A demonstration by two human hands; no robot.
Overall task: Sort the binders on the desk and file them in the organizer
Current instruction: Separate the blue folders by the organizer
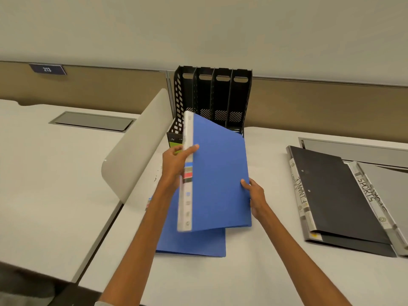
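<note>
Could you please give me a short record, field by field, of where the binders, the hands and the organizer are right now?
held blue binder: above the desk, tilted, white spine toward the left
left hand: grips its spine
right hand: pinches its right edge
second blue binder: flat on the desk, under the held one
organizer: black, four slots, upright at the desk's back; no binder visible inside
black binder: flat at right, spine marked FINANCE
grey binder: beside it, farther right, spine marked SPORTS
</note>
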